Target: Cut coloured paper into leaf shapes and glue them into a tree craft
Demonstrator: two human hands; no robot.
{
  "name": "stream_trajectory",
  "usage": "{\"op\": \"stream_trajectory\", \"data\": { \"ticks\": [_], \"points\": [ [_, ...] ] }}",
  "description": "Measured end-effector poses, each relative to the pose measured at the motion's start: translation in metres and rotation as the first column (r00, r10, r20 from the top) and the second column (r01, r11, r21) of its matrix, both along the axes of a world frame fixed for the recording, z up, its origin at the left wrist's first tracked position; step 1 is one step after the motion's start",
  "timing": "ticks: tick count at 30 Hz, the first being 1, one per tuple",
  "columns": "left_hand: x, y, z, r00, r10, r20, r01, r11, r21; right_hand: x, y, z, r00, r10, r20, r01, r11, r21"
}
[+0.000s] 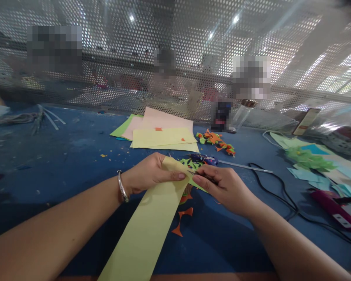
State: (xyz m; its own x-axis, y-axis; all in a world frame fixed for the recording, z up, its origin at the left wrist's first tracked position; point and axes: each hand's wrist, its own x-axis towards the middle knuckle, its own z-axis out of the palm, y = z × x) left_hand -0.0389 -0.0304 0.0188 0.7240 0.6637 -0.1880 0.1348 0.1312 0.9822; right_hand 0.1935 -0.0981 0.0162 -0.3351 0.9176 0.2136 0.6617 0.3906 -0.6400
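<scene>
My left hand (pixel 152 173), with a silver bangle on its wrist, pinches the far end of a long pale yellow paper strip (pixel 146 226) that runs back toward me over the blue table (pixel 76 156). My right hand (pixel 222 187) is closed on small scissors (pixel 197 175), whose blades meet the strip's edge just beside my left fingertips. Orange paper scraps (pixel 183 220) lie on the table under the strip.
A stack of yellow, pink and green sheets (pixel 163 132) lies further back. Orange and green cut-outs (pixel 216 141) sit to its right. A black cable (pixel 280 195) crosses the right side, near a magenta tool (pixel 336 208) and green and teal paper pieces (pixel 312 162). A perforated metal screen (pixel 175 70) closes off the back.
</scene>
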Motion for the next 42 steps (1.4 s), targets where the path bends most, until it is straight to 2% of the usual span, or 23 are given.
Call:
{"op": "stream_trajectory", "data": {
  "ticks": [21, 30, 42],
  "points": [
    [0.002, 0.0006, -0.0027, 1.0, 0.003, -0.022, -0.002, 0.999, 0.036, 0.003, -0.0009, -0.0019, 1.0, 0.013, 0.018, -0.014, 1.0, 0.008],
    [0.0052, -0.0021, -0.0029, 0.999, 0.043, -0.029, -0.04, 0.994, 0.104, 0.0022, 0.0017, -0.0037, 1.0, -0.009, 0.01, 0.008, 1.0, 0.012],
    [0.0082, -0.0048, -0.0036, 0.999, 0.04, -0.019, -0.039, 0.996, 0.076, 0.0019, 0.0015, -0.0034, 1.0, -0.021, 0.004, 0.021, 1.0, -0.003]
  ]
}}
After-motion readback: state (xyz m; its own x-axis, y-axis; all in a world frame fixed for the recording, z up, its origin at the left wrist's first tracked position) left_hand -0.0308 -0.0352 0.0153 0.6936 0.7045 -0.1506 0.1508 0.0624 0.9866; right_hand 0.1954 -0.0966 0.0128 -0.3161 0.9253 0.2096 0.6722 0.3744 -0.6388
